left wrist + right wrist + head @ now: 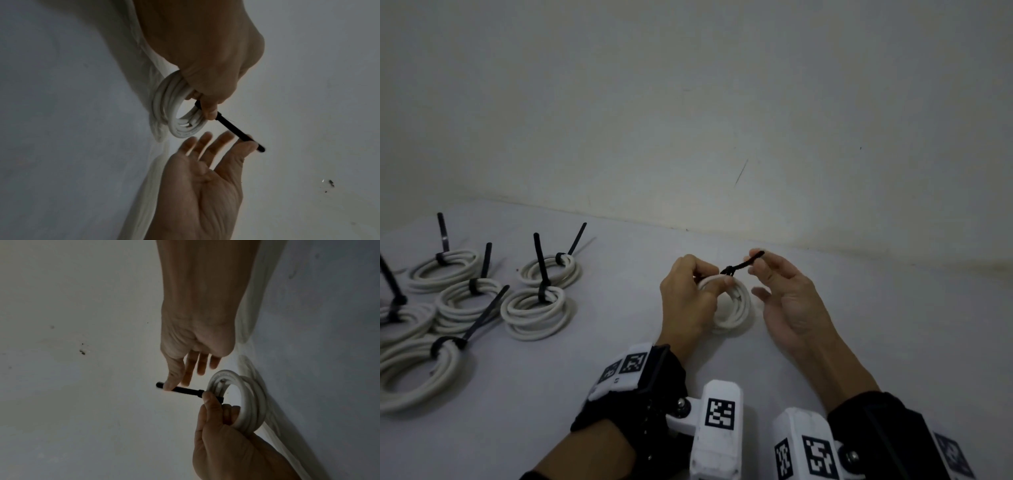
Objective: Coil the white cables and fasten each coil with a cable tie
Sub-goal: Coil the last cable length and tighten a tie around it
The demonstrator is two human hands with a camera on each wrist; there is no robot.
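Six tied coils (530, 308) lie at my far left on the counter (585, 342). My left grip (688, 301) clamps the white coil (736, 308) upright; my right grip (784, 294) pinches its black cable tie (743, 264) tail.

Your table (551, 394) is pale grey and meets the wall at its far edge. Six tied coils (534, 313) lie clustered at its left edge.

pale grey table (859, 325) against a plain off-white wall (688, 102) with a thin dark scratch (741, 172)
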